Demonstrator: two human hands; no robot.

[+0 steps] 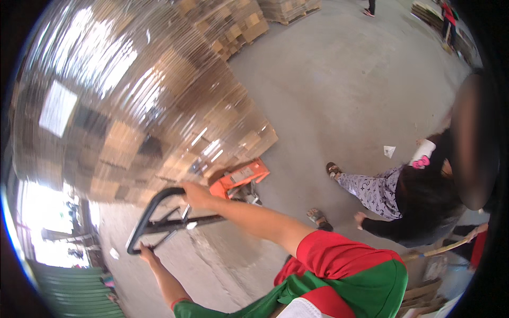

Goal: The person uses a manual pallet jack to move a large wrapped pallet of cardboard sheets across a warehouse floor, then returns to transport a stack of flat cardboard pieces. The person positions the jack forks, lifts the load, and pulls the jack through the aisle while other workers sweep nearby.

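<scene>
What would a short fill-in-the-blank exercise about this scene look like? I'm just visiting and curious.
1. The left grip and right grip hold a looped handle coloured ____.
2. The low body of the pallet jack is painted ____.
3. Of the two grips, the ____ one is nearer that painted body.
4. The wrapped cardboard stack bears a sheet that is ____.

Missing words: black; orange; right; white.
</scene>
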